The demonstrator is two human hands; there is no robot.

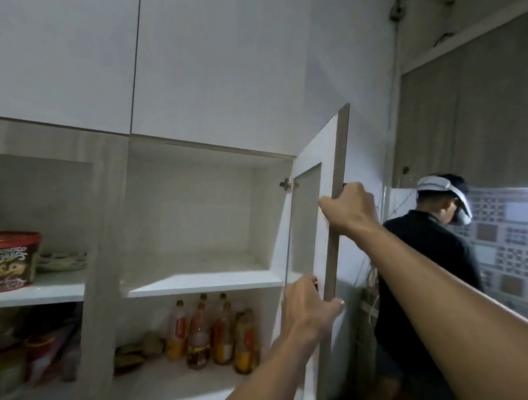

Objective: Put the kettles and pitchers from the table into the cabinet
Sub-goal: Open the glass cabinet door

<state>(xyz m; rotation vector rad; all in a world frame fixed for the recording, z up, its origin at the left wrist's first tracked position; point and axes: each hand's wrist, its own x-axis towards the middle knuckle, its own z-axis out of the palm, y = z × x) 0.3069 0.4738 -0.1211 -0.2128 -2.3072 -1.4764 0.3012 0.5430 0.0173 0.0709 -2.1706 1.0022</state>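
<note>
A white cabinet fills the view, and its glass-panelled door (340, 149) stands swung open to the right. My right hand (346, 208) grips the door's outer edge high up. My left hand (309, 309) holds the same edge lower down. Behind the open door, the upper shelf (201, 282) of the compartment is bare. No kettle or pitcher is in view, and neither is the table.
Several sauce bottles (212, 332) stand on the lower shelf. A red-lidded snack tub (3, 261) and stacked plates (62, 260) sit on the left shelf. A person in a dark shirt wearing a headset (427, 252) stands close behind the door at right.
</note>
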